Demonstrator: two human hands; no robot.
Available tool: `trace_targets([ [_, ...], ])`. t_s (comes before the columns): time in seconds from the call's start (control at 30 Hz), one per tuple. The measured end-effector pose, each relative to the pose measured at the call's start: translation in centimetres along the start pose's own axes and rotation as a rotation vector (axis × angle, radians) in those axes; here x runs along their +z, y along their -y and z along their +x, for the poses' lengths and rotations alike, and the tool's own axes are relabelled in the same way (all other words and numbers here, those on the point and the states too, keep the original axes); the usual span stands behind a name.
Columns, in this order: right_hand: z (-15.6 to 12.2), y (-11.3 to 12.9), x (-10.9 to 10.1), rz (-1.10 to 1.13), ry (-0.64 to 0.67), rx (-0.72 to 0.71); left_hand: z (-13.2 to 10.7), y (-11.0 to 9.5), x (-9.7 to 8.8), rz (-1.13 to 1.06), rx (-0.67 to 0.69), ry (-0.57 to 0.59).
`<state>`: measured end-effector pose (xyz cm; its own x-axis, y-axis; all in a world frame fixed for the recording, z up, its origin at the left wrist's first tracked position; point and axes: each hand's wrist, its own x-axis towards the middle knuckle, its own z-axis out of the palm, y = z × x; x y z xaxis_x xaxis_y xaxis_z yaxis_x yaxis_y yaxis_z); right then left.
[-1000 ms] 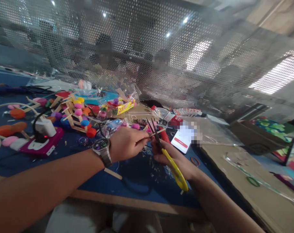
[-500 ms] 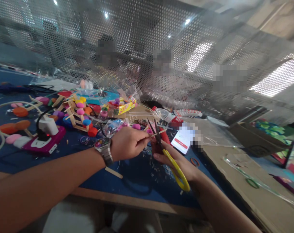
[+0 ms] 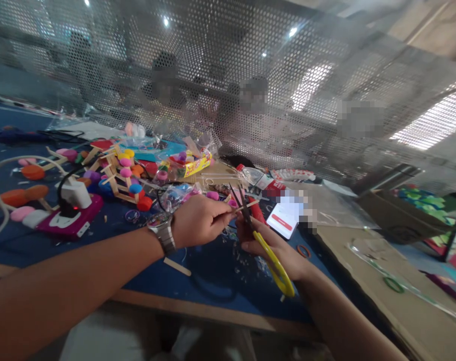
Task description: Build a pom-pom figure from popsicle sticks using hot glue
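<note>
My left hand [image 3: 203,220], with a watch [image 3: 162,230] on its wrist, is closed in a pinch on a thin wooden craft stick [image 3: 252,203]. The stick passes behind the scissor blades and sticks out to their right. My right hand [image 3: 271,245] is closed around scissors [image 3: 268,256] with yellow handles. Their dark blades point up and away, a little apart, close to my left fingertips. Some of my right fingers are hidden behind the scissors. Another craft stick [image 3: 177,266] lies on the blue table below my left wrist.
A frame of craft sticks [image 3: 118,188] with coloured foam pieces stands at the left. Near it sits a purple power strip [image 3: 71,220] with a white plug and cables. A lit phone [image 3: 285,216] lies right of my hands, beside cardboard [image 3: 363,265]. Mesh rises behind, with people beyond.
The view has shifted very slightly. My hands, the scissors and the stick stay in nearly the same place, with the stick's free end showing a bit more plainly.
</note>
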<state>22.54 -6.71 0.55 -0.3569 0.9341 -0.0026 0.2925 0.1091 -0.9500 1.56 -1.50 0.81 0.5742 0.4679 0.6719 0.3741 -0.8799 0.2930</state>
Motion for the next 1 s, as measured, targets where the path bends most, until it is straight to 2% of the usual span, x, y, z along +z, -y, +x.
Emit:
trace_targets([
  [0.43, -0.12, 0.60, 0.13, -0.186, 0.001, 0.004, 0.14, 0.15, -0.56, -0.169, -0.072, 0.104],
  [0.73, 0.53, 0.67, 0.30, -0.091, 0.006, 0.016, -0.26, 0.72, 0.33, 0.057, -0.043, -0.020],
  [1.0, 0.34, 0.29, 0.17, -0.019, 0.018, 0.014, -0.13, 0.56, -0.04, 0.007, -0.042, 0.019],
])
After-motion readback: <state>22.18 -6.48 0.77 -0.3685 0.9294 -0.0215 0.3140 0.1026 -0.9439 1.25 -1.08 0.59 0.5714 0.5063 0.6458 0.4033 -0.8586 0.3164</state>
